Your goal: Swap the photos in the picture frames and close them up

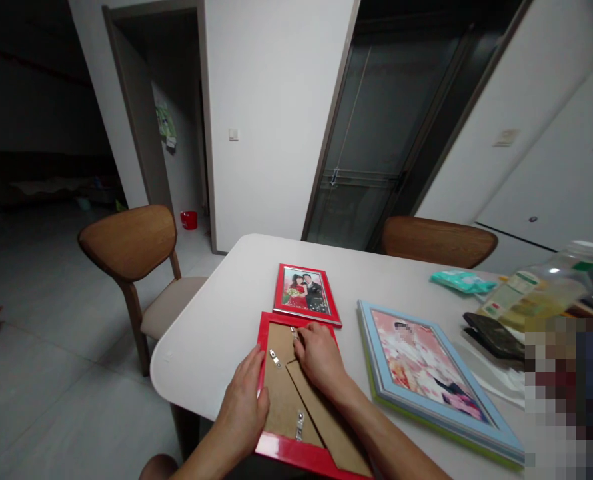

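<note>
A red picture frame lies face down at the table's near edge, its brown backing board and fold-out stand facing up. Metal clips, one of them a lower clip, sit on the backing. My left hand is wrapped round the frame's left edge, thumb over the backing. At the top of the backing, my right hand has its fingers bent together on the upper metal clip, partly covering it. Just beyond lies another red frame with a couple's photo, face up.
On the right, a blue picture frame lies on top of a green-edged one. Behind it are a teal packet, a dark phone-like object and a large clear bottle of yellowish liquid. Wooden chairs stand at the left and far side.
</note>
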Demonstrator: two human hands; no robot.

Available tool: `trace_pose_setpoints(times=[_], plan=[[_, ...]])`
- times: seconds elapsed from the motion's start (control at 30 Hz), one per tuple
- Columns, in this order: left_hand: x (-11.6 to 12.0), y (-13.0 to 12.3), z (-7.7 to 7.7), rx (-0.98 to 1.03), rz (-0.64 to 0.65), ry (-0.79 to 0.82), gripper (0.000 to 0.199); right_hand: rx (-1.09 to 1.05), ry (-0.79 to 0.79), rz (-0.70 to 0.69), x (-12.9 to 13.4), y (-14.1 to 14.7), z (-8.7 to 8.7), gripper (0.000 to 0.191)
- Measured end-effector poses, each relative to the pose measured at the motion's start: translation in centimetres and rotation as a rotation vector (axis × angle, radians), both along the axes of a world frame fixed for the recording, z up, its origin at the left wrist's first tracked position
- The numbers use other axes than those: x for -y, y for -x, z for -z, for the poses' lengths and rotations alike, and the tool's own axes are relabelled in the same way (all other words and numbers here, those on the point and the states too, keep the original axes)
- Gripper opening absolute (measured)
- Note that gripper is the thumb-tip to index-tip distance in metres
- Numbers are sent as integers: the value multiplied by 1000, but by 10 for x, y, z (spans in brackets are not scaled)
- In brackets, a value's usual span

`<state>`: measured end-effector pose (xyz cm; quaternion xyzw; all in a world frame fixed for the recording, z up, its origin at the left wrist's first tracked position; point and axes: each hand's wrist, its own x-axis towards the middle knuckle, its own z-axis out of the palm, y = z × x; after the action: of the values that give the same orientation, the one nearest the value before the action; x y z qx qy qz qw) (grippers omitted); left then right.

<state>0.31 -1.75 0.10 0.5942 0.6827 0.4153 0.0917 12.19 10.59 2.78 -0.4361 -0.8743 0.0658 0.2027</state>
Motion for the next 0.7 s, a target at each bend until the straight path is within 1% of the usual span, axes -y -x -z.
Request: trace_pose_setpoints(times=[0.13,0.23,0.27,0.33,0.4,0.47,0.53,0.63,0.7], plan=[[1,-1,-6,3,13,28,48,14,24,-26,-6,1,-1,26],[1,-1,-6,-17,14,44,48,-27,67,-79,3,-6,-7,32],[2,-1,-6,-25,10,45,48,-51,95,-130,8,-12,-10,34],[2,-1,-3,-38,5,39,48,-78,188,-288,22,-28,-15,37],[2,-1,-2,-41,4,29,48,-67,289,-444,37,-44,-20,33],[2,-1,-1,-35,6,19,49,-43,335,-525,49,-54,-21,28],[2,-1,-2,-20,3,12,49,-40,318,-524,58,-56,-20,23],[2,-1,-3,5,-1,18,48,-61,267,-464,61,-50,-16,13],[3,0,-4,17,0,20,47,-88,251,-405,59,-48,-16,16]])
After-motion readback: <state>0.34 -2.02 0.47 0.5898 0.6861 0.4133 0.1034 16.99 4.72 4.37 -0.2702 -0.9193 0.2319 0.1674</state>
